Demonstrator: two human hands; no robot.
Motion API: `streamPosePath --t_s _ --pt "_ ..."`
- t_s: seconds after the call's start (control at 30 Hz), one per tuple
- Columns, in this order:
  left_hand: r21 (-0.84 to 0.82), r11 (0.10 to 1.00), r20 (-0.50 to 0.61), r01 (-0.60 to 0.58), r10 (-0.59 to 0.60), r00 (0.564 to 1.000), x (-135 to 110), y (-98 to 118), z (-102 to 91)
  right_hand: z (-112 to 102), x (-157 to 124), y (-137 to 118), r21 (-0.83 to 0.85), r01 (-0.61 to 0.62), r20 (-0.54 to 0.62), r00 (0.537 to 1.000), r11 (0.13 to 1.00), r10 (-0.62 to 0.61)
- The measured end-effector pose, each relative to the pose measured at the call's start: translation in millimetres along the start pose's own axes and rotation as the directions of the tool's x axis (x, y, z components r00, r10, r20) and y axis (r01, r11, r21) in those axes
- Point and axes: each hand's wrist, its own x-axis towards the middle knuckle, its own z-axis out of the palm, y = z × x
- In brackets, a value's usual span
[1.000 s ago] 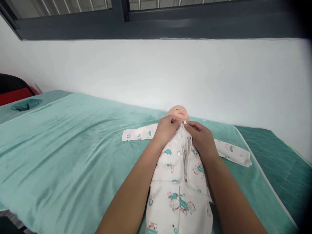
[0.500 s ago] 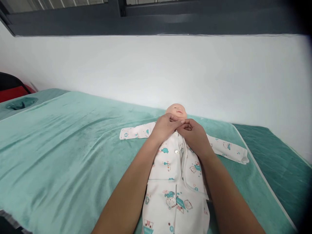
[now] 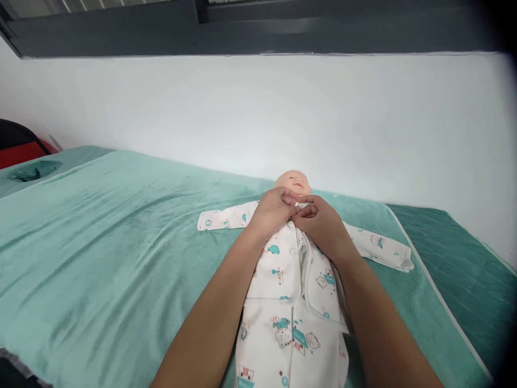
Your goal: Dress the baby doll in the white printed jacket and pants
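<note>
A baby doll (image 3: 294, 181) lies on its back, its head toward the wall. It wears a white printed baby jacket (image 3: 278, 272) with both sleeves spread out sideways. Over its legs are white printed pants (image 3: 270, 345). My left hand (image 3: 277, 207) and my right hand (image 3: 317, 218) meet at the doll's neck, fingers pinched on the jacket's collar. A bit of white cloth shows between the fingertips. Below them the jacket's front edges part a little, and a small snap button (image 3: 294, 251) shows on the left panel. What exactly each fingertip grips is partly hidden.
The doll lies on a light green cloth (image 3: 121, 242) over a darker green surface (image 3: 464, 264). A white wall (image 3: 242, 113) stands close behind, under a dark window frame (image 3: 283, 29). A red and black item (image 3: 20, 145) sits at the far left, near a hole (image 3: 35, 170) in the surface.
My fingertips have shifted slightly down and apart at the collar, showing a bit of white cloth between them. The doll and its clothes lie almost as before.
</note>
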Motion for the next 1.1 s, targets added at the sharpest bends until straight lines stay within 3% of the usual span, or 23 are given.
streamPosePath --t_s 0.13,0.3,0.5,0.63,0.73,0.83,0.97,1.1 --pt "0.055 0.998 0.019 -0.033 0.032 0.999 -2 1 0.9 -2 0 2 -0.014 0.023 0.022 0.999 1.0 -0.023" --pt "0.246 0.966 -0.069 -0.076 0.096 0.993 -5 -1 -1.5 -4 -6 -1 0.073 0.01 0.085 0.996 0.997 -0.016" --pt "0.38 0.903 -0.003 -0.201 0.219 0.976 -10 1 -6.5 -10 -14 -5 0.068 -0.01 0.042 0.999 0.998 0.007" --pt "0.452 0.862 -0.015 -0.229 0.264 0.964 -18 6 -3.5 -14 -23 -10 -0.142 -0.007 -0.01 1.0 0.99 0.006" --pt "0.448 0.855 0.005 -0.261 0.289 0.957 -30 10 -1.1 -14 -35 -17 -0.407 0.043 -0.029 0.998 0.912 -0.06" --pt "0.399 0.88 0.031 -0.256 0.266 0.963 -44 11 -2.9 -14 -44 -23 -0.51 0.064 0.001 0.997 0.858 -0.074" --pt "0.32 0.922 0.068 -0.218 0.206 0.976 -58 11 -12.9 -24 -42 -19 -0.406 -0.005 0.061 0.998 0.914 0.032" --pt "0.261 0.952 0.178 -0.159 0.114 0.977 -61 14 -24.1 -38 -32 -7 -0.099 -0.096 0.163 0.98 0.99 0.111"
